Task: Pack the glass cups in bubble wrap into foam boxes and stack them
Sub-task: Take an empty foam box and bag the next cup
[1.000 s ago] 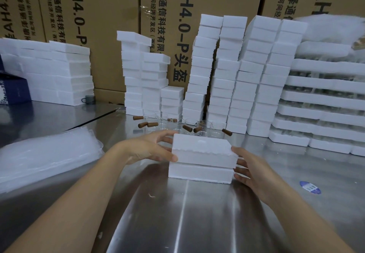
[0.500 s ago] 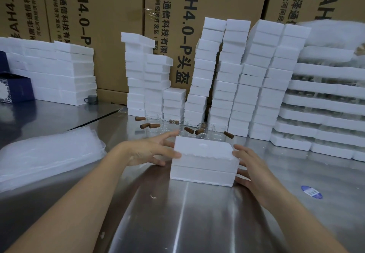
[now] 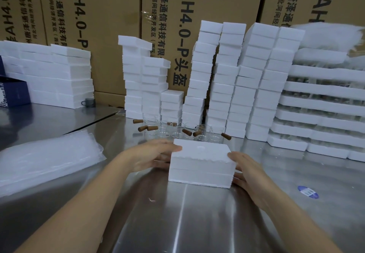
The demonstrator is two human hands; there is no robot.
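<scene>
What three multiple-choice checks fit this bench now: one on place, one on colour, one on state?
1. Where does the bubble wrap pile lie from the foam box? A to its left; B to its right; C on top of it.
2. The sticker on the table is: A red; B blue; C green.
3. The foam box is: A lid off; B closed; C crushed flat.

Key: A, the pile sits at the table's left side. B, the sticker shows blue with white. B, its lid sits on, with the left hand and right hand against its sides.
</scene>
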